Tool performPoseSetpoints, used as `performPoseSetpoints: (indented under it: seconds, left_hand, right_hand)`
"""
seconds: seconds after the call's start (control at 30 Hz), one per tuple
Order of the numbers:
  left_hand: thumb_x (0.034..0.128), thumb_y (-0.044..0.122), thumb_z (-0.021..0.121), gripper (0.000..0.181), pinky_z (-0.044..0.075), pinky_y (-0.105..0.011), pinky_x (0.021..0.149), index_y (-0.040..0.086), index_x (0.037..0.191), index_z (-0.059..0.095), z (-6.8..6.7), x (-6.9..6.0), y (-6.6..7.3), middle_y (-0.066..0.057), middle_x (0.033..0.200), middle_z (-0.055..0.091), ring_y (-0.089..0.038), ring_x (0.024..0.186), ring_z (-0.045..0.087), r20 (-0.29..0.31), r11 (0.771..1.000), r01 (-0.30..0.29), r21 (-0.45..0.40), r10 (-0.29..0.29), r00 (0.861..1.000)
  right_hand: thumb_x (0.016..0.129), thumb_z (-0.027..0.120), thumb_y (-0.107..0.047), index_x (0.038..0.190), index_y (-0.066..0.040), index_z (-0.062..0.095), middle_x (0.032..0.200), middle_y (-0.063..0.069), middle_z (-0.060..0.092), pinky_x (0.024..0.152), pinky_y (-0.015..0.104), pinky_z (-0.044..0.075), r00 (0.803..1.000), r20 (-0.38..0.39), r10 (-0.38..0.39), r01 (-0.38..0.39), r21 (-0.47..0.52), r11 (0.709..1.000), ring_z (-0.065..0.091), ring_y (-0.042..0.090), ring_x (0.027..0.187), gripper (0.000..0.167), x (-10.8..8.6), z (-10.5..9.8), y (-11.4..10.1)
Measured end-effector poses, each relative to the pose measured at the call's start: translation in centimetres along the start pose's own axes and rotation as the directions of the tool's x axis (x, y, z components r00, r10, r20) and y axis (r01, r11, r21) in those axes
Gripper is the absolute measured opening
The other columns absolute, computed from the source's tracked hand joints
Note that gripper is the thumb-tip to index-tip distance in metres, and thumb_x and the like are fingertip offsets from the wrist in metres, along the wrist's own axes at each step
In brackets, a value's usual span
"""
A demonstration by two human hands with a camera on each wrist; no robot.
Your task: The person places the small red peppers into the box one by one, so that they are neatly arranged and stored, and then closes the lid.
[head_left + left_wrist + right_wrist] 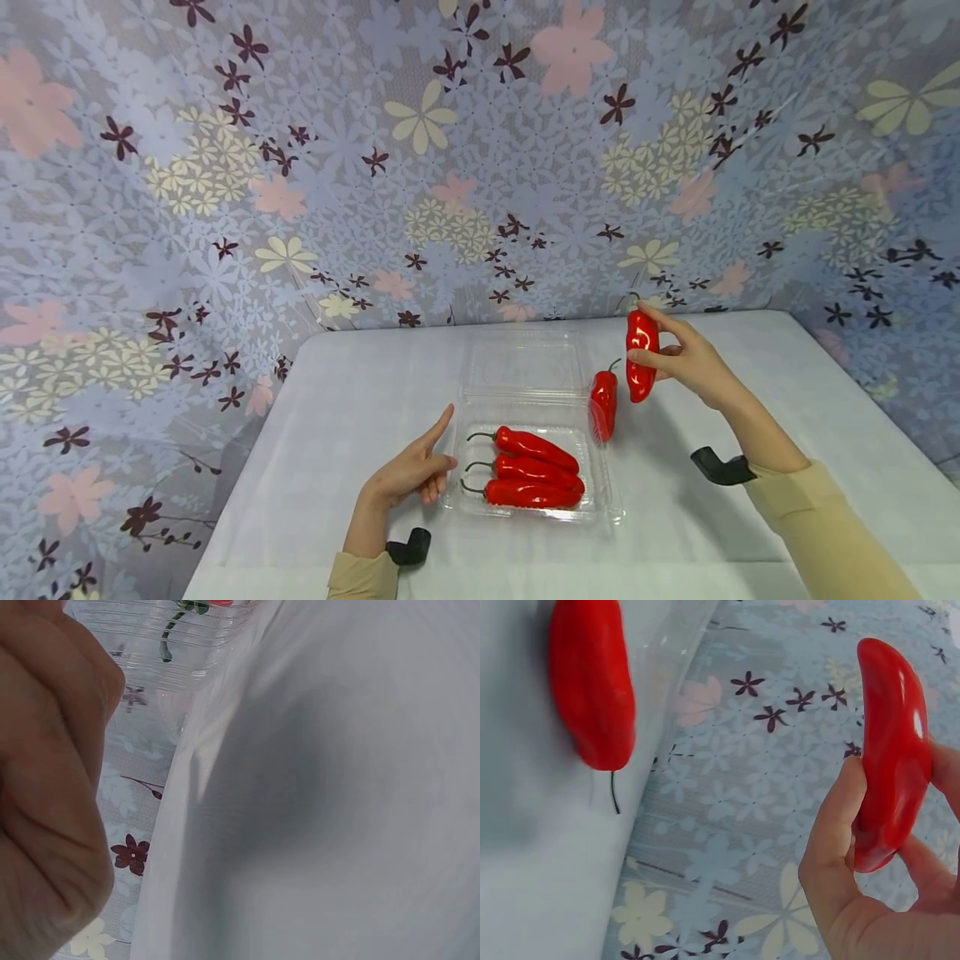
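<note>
- Aloft, a red pepper (pixel 642 354) was pinched between the thumb and fingers of a person's right hand (pixel 693 362) above a white table (pixel 360 375).
- The left hand (pixel 411 472), index finger extended, appeared to grasp nothing beside a clear container's (pixel 525 362) left edge; contact could not be told.
- Three more peppers (pixel 536 472) lay side by side inside.
- A fifth pepper (pixel 604 396) lay along the container's right edge.

White table (pixel 360 383), floral backdrop (pixel 495 183) (room type unclear)
</note>
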State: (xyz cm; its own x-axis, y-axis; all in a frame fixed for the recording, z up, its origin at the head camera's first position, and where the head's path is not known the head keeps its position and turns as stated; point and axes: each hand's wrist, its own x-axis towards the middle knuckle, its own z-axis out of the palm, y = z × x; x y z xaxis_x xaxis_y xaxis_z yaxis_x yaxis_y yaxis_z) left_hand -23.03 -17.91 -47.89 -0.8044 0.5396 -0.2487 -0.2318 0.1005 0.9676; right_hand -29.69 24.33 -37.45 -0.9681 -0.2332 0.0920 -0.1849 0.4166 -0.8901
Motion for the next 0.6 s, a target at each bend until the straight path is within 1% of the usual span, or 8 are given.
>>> performPoseSetpoints:
  seconds: [0.13, 0.2, 0.27, 0.37, 0.47, 0.53, 0.6]
  left_hand:
    - [0.0919, 0.007, 0.054, 0.084, 0.045, -0.022, 0.039, 0.03, 0.153, 0.001, 0.0, 0.0, -0.1, -0.002, 0.051, 0.051, -0.008, 0.039, 0.047, 0.005, 1.0, 0.001, 0.004, -0.001, 1.0]
    - [0.0921, 0.007, 0.053, 0.083, 0.045, -0.021, 0.039, 0.03, 0.153, 0.001, 0.0, 0.0, -0.1, -0.002, 0.051, 0.051, -0.008, 0.039, 0.048, 0.006, 1.0, 0.006, 0.003, -0.006, 1.0]
    - [0.092, 0.006, 0.053, 0.084, 0.045, -0.021, 0.039, 0.031, 0.153, 0.001, 0.0, 0.0, -0.1, -0.002, 0.051, 0.051, -0.008, 0.039, 0.048, 0.005, 1.0, 0.008, 0.003, -0.008, 1.0]
    - [0.092, 0.006, 0.053, 0.084, 0.045, -0.021, 0.039, 0.032, 0.153, 0.002, 0.1, 0.0, -0.1, -0.002, 0.051, 0.051, -0.008, 0.039, 0.048, 0.003, 1.0, 0.012, 0.004, -0.012, 1.0]
    - [0.0917, 0.006, 0.053, 0.084, 0.045, -0.022, 0.039, 0.031, 0.153, 0.002, 0.0, 0.0, -0.1, -0.002, 0.051, 0.051, -0.008, 0.039, 0.048, 0.005, 1.0, 0.004, 0.003, -0.004, 1.0]
    - [0.0916, 0.006, 0.054, 0.084, 0.045, -0.022, 0.039, 0.031, 0.153, 0.001, 0.0, 0.0, -0.1, -0.002, 0.051, 0.052, -0.008, 0.039, 0.048, 0.007, 1.0, -0.002, 0.002, 0.002, 1.0]
    - [0.0916, 0.006, 0.054, 0.084, 0.045, -0.022, 0.038, 0.03, 0.153, 0.001, -0.1, 0.1, -0.2, -0.001, 0.051, 0.052, -0.008, 0.039, 0.048, 0.008, 1.0, -0.01, 0.002, 0.01, 1.0]
  right_hand:
    - [0.088, 0.068, -0.018, 0.151, -0.019, 0.024, 0.145, 0.023, 0.025, 0.064, 0.038, 0.056, 0.998, 0.018, -0.054, 0.053, 0.026, 0.998, 0.061, 0.036, 0.092, 0.077, 0.6, 0.4, -0.9]
    - [0.088, 0.068, -0.018, 0.151, -0.021, 0.026, 0.144, 0.022, 0.023, 0.065, 0.038, 0.056, 0.997, 0.031, -0.078, 0.077, 0.031, 0.997, 0.061, 0.034, 0.091, 0.076, 0.9, 0.6, -1.3]
    - [0.088, 0.067, -0.017, 0.15, -0.023, 0.027, 0.143, 0.021, 0.022, 0.065, 0.038, 0.056, 0.993, 0.052, -0.105, 0.103, 0.042, 0.994, 0.06, 0.036, 0.095, 0.074, 1.2, 0.7, -1.7]
    - [0.089, 0.067, -0.015, 0.15, -0.024, 0.029, 0.141, 0.02, 0.023, 0.066, 0.041, 0.056, 0.986, 0.099, -0.136, 0.13, 0.063, 0.989, 0.055, 0.044, 0.102, 0.072, 1.5, 0.8, -2.4]
    - [0.088, 0.067, -0.014, 0.149, -0.023, 0.03, 0.144, 0.018, 0.024, 0.07, 0.047, 0.055, 0.976, 0.165, -0.141, 0.129, 0.082, 0.988, 0.047, 0.05, 0.11, 0.072, 1.6, 1.1, -3.1]
    - [0.087, 0.068, -0.015, 0.149, -0.023, 0.03, 0.147, 0.015, 0.023, 0.074, 0.05, 0.053, 0.968, 0.209, -0.137, 0.121, 0.087, 0.989, 0.042, 0.052, 0.115, 0.073, 1.6, 1.3, -3.6]
    - [0.087, 0.068, -0.015, 0.149, -0.023, 0.031, 0.151, 0.011, 0.02, 0.078, 0.054, 0.051, 0.956, 0.252, -0.149, 0.131, 0.087, 0.988, 0.039, 0.052, 0.118, 0.073, 1.7, 1.6, -4.1]
